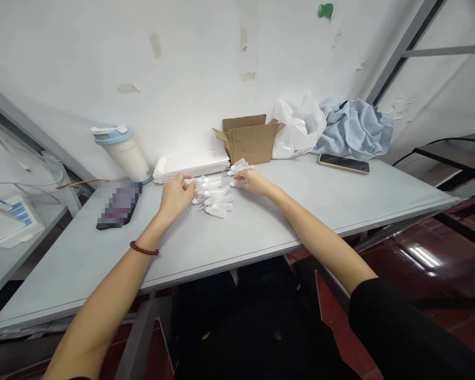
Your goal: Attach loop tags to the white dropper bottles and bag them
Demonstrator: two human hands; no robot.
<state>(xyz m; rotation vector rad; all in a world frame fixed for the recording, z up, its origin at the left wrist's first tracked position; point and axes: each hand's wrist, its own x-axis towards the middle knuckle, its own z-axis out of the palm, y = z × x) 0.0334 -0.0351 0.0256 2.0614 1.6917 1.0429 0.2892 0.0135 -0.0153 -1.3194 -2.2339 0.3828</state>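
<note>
A heap of several small white plastic pieces (pixel 216 198) lies on the grey table (pixel 261 232), in front of a stack of white trays (pixel 190 164). My left hand (pixel 176 194) rests at the heap's left side, fingers curled round one white piece. My right hand (pixel 252 182) is at the heap's right side, fingertips pinched on another small white piece. A red bead bracelet sits on my left wrist.
An open cardboard box (pixel 248 138) stands behind the heap, with a white plastic bag (pixel 298 129) and a blue cloth (pixel 354 126) to its right. A phone (pixel 343 163) lies at the right. A lidded cup (pixel 122 150) and a dark blurred item (pixel 119 205) are at the left.
</note>
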